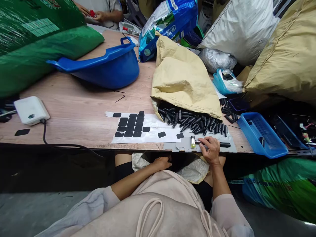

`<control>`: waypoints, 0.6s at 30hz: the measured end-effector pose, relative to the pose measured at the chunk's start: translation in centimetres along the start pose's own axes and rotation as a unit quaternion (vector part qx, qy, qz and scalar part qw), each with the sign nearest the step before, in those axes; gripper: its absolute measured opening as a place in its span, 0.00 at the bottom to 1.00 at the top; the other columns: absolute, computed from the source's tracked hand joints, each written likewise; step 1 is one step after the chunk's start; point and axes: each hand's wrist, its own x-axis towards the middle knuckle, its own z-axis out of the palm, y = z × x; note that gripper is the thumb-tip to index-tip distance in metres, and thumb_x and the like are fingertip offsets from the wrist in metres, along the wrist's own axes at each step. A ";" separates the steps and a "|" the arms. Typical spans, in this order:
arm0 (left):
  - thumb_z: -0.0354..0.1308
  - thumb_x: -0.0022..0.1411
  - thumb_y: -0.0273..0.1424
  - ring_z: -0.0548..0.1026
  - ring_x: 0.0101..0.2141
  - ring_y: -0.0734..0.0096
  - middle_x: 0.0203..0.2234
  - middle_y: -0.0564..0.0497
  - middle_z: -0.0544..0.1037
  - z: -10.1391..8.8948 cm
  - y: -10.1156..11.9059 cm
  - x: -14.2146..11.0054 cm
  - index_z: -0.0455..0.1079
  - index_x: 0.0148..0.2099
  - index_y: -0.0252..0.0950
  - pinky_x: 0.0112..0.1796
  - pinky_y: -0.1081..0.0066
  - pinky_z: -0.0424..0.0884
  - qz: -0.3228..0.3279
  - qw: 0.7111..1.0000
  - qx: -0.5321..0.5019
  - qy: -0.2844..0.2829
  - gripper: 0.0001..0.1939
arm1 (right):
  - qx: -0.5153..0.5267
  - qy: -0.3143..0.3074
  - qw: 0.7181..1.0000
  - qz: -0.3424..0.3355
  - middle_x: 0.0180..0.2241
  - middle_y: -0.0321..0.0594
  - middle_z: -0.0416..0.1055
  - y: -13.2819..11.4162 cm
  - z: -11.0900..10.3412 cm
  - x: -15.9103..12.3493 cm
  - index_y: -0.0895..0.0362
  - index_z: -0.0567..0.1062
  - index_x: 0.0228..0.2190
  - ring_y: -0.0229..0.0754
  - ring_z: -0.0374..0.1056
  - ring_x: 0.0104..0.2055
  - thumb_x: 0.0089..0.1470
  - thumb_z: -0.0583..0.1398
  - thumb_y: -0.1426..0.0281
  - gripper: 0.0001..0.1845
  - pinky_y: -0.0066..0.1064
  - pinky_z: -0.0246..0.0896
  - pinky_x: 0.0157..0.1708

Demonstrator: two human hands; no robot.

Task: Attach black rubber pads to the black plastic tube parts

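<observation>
My right hand (211, 148) is closed around the black handle of a small hammer (193, 142) at the table's front edge. The hammer lies level over a grey board (177, 146), its silver and yellow head pointing left. My left hand (161, 163) rests low over my lap with curled fingers, at the mouth of an open sack (195, 169); what it holds, if anything, is hidden. Just behind the hammer lie many black tapered tubes (195, 123), spilling out of a tan sack (182, 75). Black rounded patches (130, 124) sit in rows on a white sheet (150, 136).
A blue basin (106, 67) stands at the back left, near a green bag (49, 56). A white device (32, 110) with a black cable is at the left. On the right is a blue tray (263, 135). Another person's hands (98, 14) show at the far side.
</observation>
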 end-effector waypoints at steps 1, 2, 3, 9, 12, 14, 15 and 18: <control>0.64 0.60 0.35 0.81 0.48 0.52 0.45 0.44 0.84 -0.3 0.3 -0.6 0.79 0.49 0.39 0.45 0.65 0.73 0.005 1.000 0.006 -0.007 0.15 | 0.000 0.002 1.000 -0.001 0.38 0.38 0.73 0.0 0.0 0.0 0.49 0.83 0.44 0.44 0.66 0.42 0.61 0.61 0.66 0.12 0.39 0.54 0.45; 0.65 0.60 0.36 0.81 0.48 0.53 0.45 0.45 0.84 -0.8 0.8 -1.3 0.79 0.48 0.39 0.45 0.66 0.73 0.021 1.000 0.010 -0.014 0.15 | 0.000 0.003 1.000 -0.001 0.38 0.38 0.73 0.0 0.0 0.0 0.49 0.83 0.44 0.44 0.66 0.42 0.61 0.61 0.66 0.12 0.38 0.54 0.45; 0.65 0.59 0.36 0.81 0.47 0.55 0.44 0.46 0.84 -1.3 1.4 -2.2 0.80 0.47 0.39 0.44 0.67 0.72 0.052 0.998 0.006 -0.022 0.14 | 0.001 0.003 1.000 -0.002 0.38 0.38 0.73 -0.1 0.0 0.0 0.49 0.83 0.44 0.44 0.66 0.42 0.62 0.61 0.65 0.12 0.38 0.54 0.45; 0.61 0.63 0.43 0.77 0.30 0.69 0.29 0.53 0.82 -8.2 5.5 -5.8 0.80 0.44 0.38 0.31 0.73 0.66 0.196 0.966 -0.141 0.097 0.16 | -0.005 0.003 1.000 0.001 0.38 0.38 0.73 0.0 0.1 0.0 0.49 0.83 0.43 0.43 0.66 0.41 0.62 0.60 0.65 0.12 0.38 0.54 0.44; 0.60 0.65 0.41 0.76 0.30 0.68 0.29 0.53 0.82 -12.8 6.3 -4.5 0.80 0.47 0.40 0.31 0.72 0.65 0.096 0.937 -0.113 0.317 0.14 | -0.003 0.004 1.000 0.000 0.38 0.38 0.73 -0.1 0.1 0.0 0.49 0.83 0.43 0.43 0.66 0.41 0.61 0.61 0.66 0.12 0.38 0.54 0.44; 0.60 0.65 0.43 0.77 0.32 0.65 0.30 0.51 0.82 -15.2 6.4 -3.0 0.81 0.42 0.40 0.32 0.71 0.64 0.003 0.915 -0.099 0.392 0.14 | -0.002 0.005 1.000 -0.002 0.38 0.38 0.73 -0.1 0.1 0.0 0.49 0.83 0.43 0.43 0.66 0.41 0.60 0.61 0.67 0.12 0.38 0.54 0.44; 0.60 0.65 0.45 0.77 0.33 0.63 0.30 0.50 0.82 -16.0 6.4 -2.2 0.81 0.38 0.40 0.32 0.70 0.64 -0.037 0.908 -0.094 0.406 0.16 | -0.002 0.004 1.000 -0.002 0.39 0.38 0.73 -0.1 0.1 0.0 0.49 0.83 0.43 0.43 0.66 0.41 0.60 0.61 0.67 0.12 0.38 0.54 0.44; 0.61 0.62 0.51 0.77 0.34 0.59 0.27 0.47 0.81 -17.0 6.5 -0.2 0.79 0.28 0.38 0.33 0.68 0.63 -0.095 0.905 -0.082 0.406 0.22 | -0.004 0.002 1.000 0.005 0.39 0.39 0.73 -0.1 0.1 -0.1 0.49 0.83 0.43 0.43 0.66 0.42 0.60 0.61 0.67 0.12 0.38 0.55 0.45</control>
